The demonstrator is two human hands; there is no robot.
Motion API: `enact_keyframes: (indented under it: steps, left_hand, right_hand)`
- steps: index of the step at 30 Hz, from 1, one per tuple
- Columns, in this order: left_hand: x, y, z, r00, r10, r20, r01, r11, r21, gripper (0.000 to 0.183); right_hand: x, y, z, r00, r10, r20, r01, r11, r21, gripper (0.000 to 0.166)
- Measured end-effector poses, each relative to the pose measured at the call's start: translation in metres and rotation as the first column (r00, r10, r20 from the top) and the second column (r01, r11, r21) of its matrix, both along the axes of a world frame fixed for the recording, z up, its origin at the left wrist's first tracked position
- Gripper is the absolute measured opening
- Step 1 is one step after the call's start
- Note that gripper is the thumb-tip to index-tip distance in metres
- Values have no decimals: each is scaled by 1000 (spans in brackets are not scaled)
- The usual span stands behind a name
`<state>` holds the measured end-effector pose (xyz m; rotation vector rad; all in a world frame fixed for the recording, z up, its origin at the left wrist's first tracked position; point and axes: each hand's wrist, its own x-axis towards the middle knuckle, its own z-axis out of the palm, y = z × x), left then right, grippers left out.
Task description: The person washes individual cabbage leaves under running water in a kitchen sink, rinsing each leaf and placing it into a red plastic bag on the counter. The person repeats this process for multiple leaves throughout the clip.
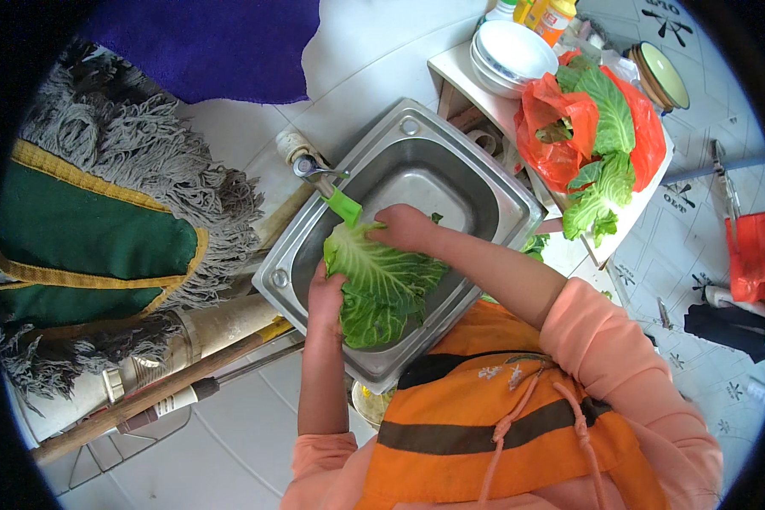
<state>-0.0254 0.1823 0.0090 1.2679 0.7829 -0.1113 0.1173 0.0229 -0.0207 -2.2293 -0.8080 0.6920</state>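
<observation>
Between my hands, above the basin of a stainless steel sink (pixel 456 191), is a large green cabbage leaf (pixel 382 287) with pale veins. My right hand (pixel 403 227) pinches the leaf near its pale stem end. Along the leaf's left edge, my left hand (pixel 326 294) grips it with the thumb showing on top. A faucet (pixel 315 175) with a light green spout end (pixel 344 207) reaches over the sink beside the stem end. Part of the basin is hidden under the leaf and my right forearm.
On a white table (pixel 602 245) at right, more cabbage leaves (pixel 602 191) lie with a red plastic bag (pixel 551 153). White bowls (pixel 513 54) and bottles (pixel 554 19) stand behind. Grey mop heads (pixel 134 140), a wooden pole (pixel 166 392) and a pipe (pixel 229 322) crowd the left side.
</observation>
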Motion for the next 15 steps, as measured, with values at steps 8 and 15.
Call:
enact_keyframes:
  steps: [8,15]
  left_hand:
    - [2,14,-6,998,-65,-7,64,998,-28,48]
    - [9,8,5,999,44,12,-43,997,-64,49]
  right_hand:
    - [11,-4,-13,976,126,-178,-97,982,162,33]
    - [16,-9,-8,930,-39,-366,132,964,231,43]
